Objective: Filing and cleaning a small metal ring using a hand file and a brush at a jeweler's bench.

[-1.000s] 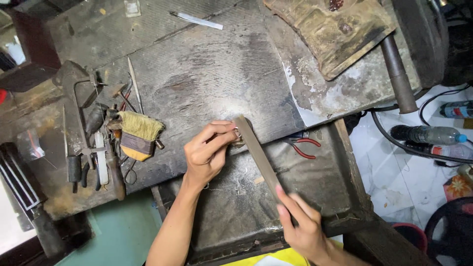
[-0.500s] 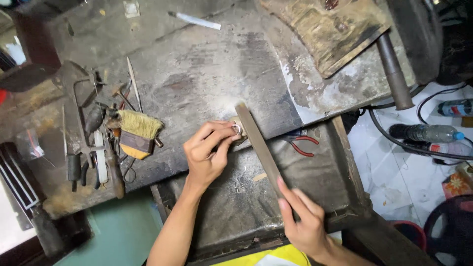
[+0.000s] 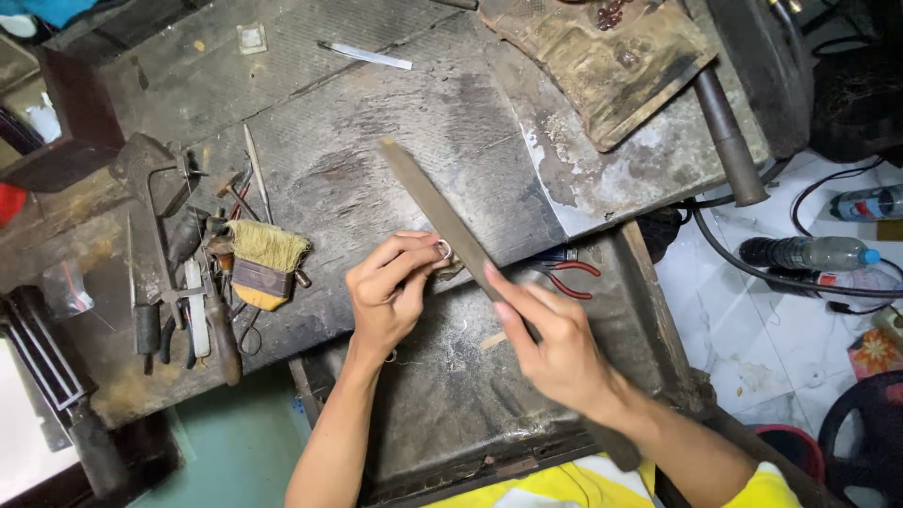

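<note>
So the person is bent over a beat-up, grimy workbench [image 3: 310, 141]. Their left hand [image 3: 388, 292] is pinching a small metal ring [image 3: 443, 249] between thumb and fingertips, right at the near edge of the bench top, about the middle of the scene. The right hand [image 3: 555, 343] is wrapped around the near end of a long flat file [image 3: 437, 212], index finger stretched along it. The file runs diagonally, its tip pointing far and left over the bench, and its side sits right against the ring.

Below the hands there's a lower dark tray or drawer [image 3: 451, 404] sticking out toward the person, with some light specks scattered in it. Just right of the file, at the edge of the bench, lie red-handled pliers [image 3: 564, 277].

Off to the left there's a pile of hand tools: a short brush with straw-coloured bristles [image 3: 266, 261], a saw frame [image 3: 150, 226], and a few dark-handled tools packed in close together, hard to tell which is which. Far up the bench there's a white pen-like stick [image 3: 365, 56]. Far right, a worn brownish pad [image 3: 602, 61] sits on the bench with a dark metal rod [image 3: 724, 132] beside it. On the tiled floor to the right lie plastic bottles [image 3: 809, 252] and black cables [image 3: 752, 273].
</note>
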